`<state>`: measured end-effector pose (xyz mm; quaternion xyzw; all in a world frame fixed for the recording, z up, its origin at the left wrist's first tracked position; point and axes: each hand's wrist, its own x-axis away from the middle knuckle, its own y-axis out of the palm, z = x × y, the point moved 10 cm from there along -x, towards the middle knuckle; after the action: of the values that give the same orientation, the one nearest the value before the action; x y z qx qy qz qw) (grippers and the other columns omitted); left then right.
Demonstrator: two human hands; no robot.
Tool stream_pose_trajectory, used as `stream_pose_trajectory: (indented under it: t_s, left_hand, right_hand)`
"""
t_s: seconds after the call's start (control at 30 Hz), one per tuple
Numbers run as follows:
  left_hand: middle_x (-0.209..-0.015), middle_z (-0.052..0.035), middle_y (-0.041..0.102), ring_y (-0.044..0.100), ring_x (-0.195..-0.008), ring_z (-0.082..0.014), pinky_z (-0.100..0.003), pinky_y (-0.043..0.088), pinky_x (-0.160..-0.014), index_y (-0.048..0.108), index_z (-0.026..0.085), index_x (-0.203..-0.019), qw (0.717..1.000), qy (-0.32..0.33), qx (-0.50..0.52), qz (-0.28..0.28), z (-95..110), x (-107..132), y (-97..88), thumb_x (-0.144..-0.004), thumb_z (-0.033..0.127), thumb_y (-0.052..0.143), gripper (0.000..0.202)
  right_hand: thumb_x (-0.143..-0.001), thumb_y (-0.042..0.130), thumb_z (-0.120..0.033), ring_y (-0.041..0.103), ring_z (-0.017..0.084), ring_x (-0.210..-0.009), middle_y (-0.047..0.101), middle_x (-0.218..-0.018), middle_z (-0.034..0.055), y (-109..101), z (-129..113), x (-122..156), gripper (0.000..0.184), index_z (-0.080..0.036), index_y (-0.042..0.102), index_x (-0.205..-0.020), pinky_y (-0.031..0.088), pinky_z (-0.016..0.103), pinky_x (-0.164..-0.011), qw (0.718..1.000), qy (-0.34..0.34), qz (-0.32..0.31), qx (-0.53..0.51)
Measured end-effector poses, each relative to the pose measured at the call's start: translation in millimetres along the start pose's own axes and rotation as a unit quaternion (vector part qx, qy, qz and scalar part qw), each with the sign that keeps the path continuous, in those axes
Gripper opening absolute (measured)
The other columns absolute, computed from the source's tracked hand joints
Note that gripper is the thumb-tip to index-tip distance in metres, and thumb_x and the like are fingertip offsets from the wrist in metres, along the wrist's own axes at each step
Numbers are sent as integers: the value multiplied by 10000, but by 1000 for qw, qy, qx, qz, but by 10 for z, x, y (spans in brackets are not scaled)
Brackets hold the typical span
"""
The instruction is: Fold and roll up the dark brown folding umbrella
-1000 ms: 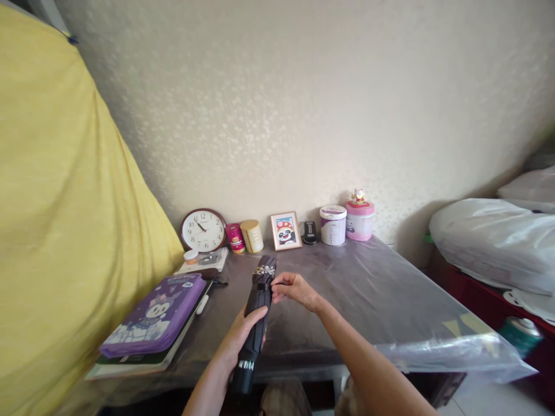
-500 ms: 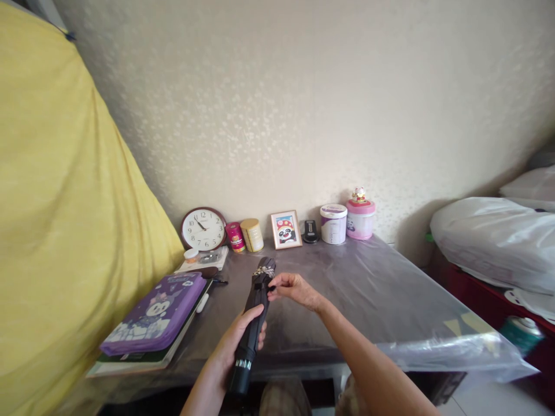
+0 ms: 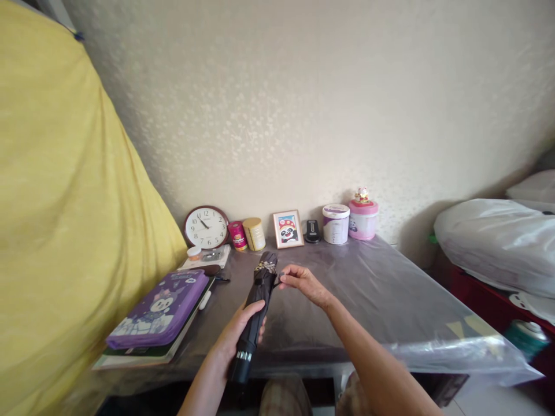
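A folded black umbrella [image 3: 256, 305] is held over the table [image 3: 368, 289], its tip pointing away from me toward the wall. My left hand [image 3: 237, 335] is wrapped round its lower shaft just above the silver-ringed handle. My right hand [image 3: 301, 283] is beside the umbrella's upper end, fingers pinched on the small black strap there. The strap now stands out to the right of the canopy.
A purple cartoon case [image 3: 160, 309] lies on books at the left. Along the wall stand a round clock [image 3: 207, 227], two small tins [image 3: 246, 234], a panda picture frame [image 3: 288, 229] and two lidded jars [image 3: 349, 221]. Yellow fabric [image 3: 65, 231] fills the left; white bags [image 3: 494, 242] lie at right.
My right hand has pulled the strap off the canopy toward the right. My left hand slid down the shaft toward the handle, and the umbrella turned slightly.
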<state>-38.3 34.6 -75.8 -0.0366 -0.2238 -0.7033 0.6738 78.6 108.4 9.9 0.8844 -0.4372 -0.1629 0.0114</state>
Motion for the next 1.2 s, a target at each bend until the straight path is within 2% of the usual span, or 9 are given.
stream_pose_trajectory:
  t_s: [0.17,0.33,0.5,0.6,0.73,0.87,1.0,1.1,1.2]
  left_hand:
    - [-523,41,546,501,-387,-104,-199,383,-363,470,202,-852,997,3,-76,32,41,2,-28,-649,486,636,387]
    - [-499,53,524,518,-393,-118,-206,395,-385,504,192,-974,988,27,-142,54,116,86,21,-638,489,646,470]
    - [-512,71,485,476,-418,-99,-199,374,-416,536,192,-1049,975,87,-192,69,243,164,102,-662,410,644,458]
    - [-594,51,540,497,-517,-104,-197,375,-494,569,182,-1033,961,137,-223,91,359,197,121,-651,317,654,414]
    - [-773,16,614,537,-677,-137,-219,394,-633,587,185,-1016,943,186,-255,104,457,222,156,-661,280,630,370]
    - [-819,-10,625,551,-740,-171,-237,399,-677,586,165,-1015,938,192,-265,112,451,220,170,-649,258,628,381]
    - [-878,-23,637,560,-819,-192,-246,399,-733,574,166,-1058,940,205,-260,89,413,218,204,-653,236,624,414]
    - [-902,-29,645,564,-845,-199,-245,402,-743,572,166,-1074,946,196,-244,84,348,220,154,-645,241,644,442]
    - [-794,-7,642,565,-727,-176,-235,409,-656,575,184,-1063,958,157,-230,70,238,229,121,-661,269,643,416]
  right_hand:
    - [-689,669,-381,559,104,-620,591,-636,-33,174,-28,-12,237,-161,590,-733,413,252,-691,998,-21,-36,54]
    - [-698,648,-399,554,112,-600,562,-635,-32,260,8,-13,233,-173,600,-732,429,252,-651,995,-30,-33,88]
    - [-725,609,-413,569,116,-597,556,-768,4,236,-38,-8,220,-193,609,-714,451,249,-601,986,-58,1,157]
    - [-752,582,-415,572,104,-577,552,-838,21,234,-45,-8,224,-195,613,-724,455,238,-575,977,-74,5,202]
    - [-769,577,-349,565,97,-551,534,-808,15,229,-54,0,167,-196,617,-717,457,236,-564,969,-89,14,231]
    - [-751,585,-247,539,92,-538,515,-777,7,263,-49,3,90,-193,608,-684,452,226,-532,962,-96,11,254]
    - [-737,582,-178,521,79,-522,518,-750,-13,282,14,-9,26,-199,595,-731,436,207,-519,951,-85,17,297]
    - [-732,595,-171,529,101,-585,531,-747,-12,282,-13,0,60,-206,584,-780,440,224,-572,928,-92,36,360]
    - [-702,652,-234,542,172,-845,563,-914,30,248,-174,44,219,-218,574,-906,430,306,-777,878,-132,86,453]
